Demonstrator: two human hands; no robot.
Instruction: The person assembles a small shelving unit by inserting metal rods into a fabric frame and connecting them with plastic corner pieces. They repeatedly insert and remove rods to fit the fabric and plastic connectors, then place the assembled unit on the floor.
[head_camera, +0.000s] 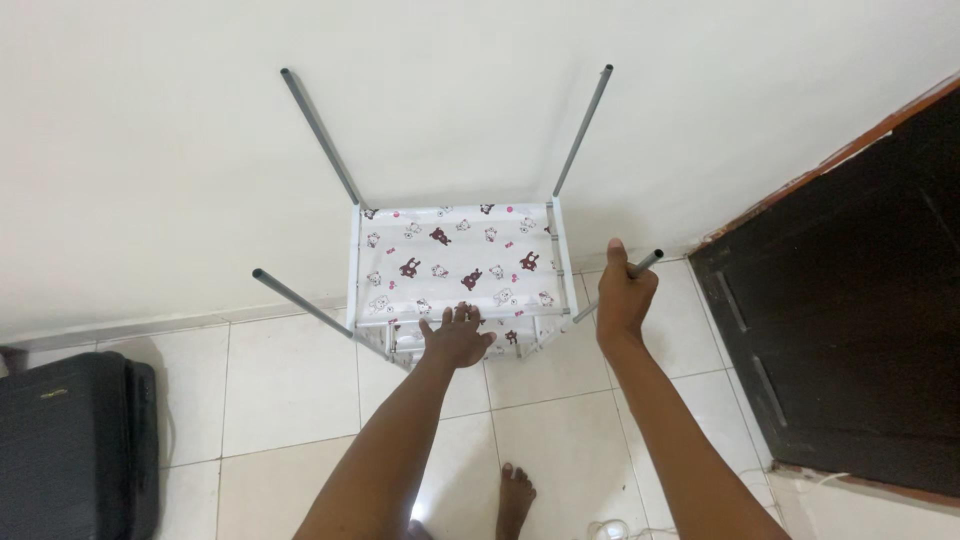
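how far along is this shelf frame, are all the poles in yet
Three grey poles already stand up from the rack's corners, two at the back and one at front left. The printed fabric shelf sits stretched in the frame. In hand: the right hand grips the front-right pole while the left hand presses the front edge. No upper shelf is on the poles yet.

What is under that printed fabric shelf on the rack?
Under the printed fabric shelf, white frame parts show near the left hand. The sheet covers whatever lies lower. The right hand grips a grey pole.
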